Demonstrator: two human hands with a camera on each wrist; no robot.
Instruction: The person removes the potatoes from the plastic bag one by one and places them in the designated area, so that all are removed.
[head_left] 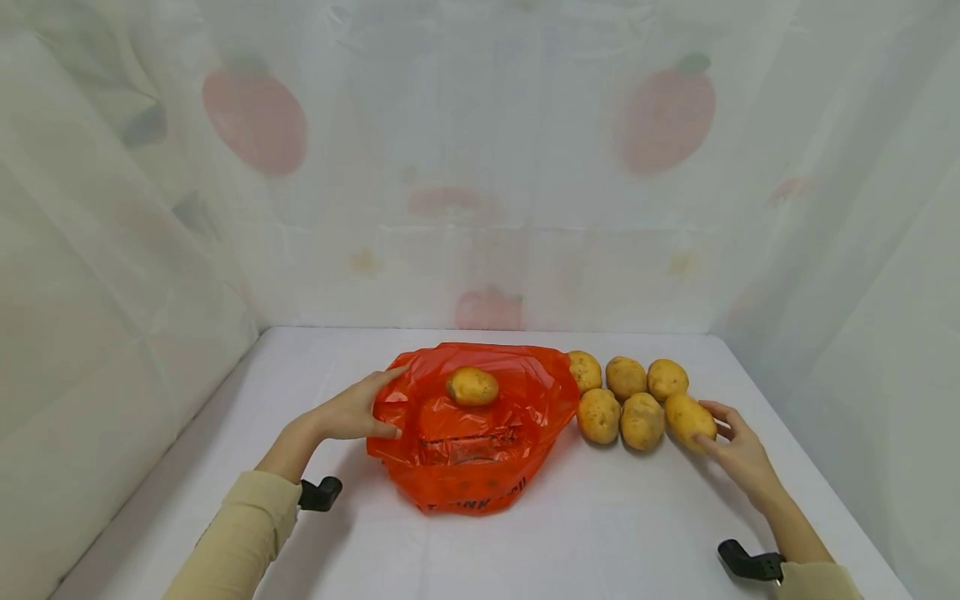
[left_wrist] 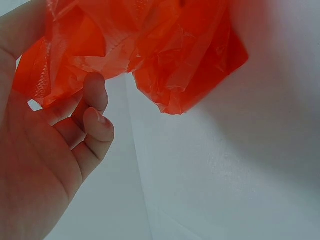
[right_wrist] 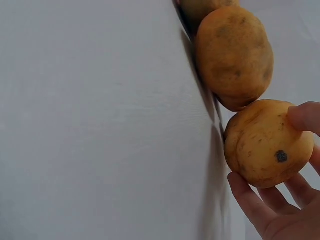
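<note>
A red plastic bag (head_left: pixel 480 467) lies with its mouth spread wide, and one potato (head_left: pixel 472 387) rests in it. At the bag's left edge, my left hand (head_left: pixel 358 410) holds the thin plastic between thumb and fingers. The left wrist view has the bag (left_wrist: pixel 175 75) hanging beside the curled fingers of that hand (left_wrist: pixel 45 145). My right hand (head_left: pixel 738 454) grips the rightmost potato (head_left: pixel 686 421), thumb on the near side and fingers on the far side. In the right wrist view this potato (right_wrist: pixel 265 145) has a dark spot and touches its neighbour.
Several other potatoes stand in two rows right of the bag, among them a front one (head_left: pixel 642 422) and a back one (head_left: pixel 626 378). A white cloth covers the table (head_left: pixel 600 533). Pale curtains (head_left: pixel 480 167) with fruit prints enclose the back and both sides.
</note>
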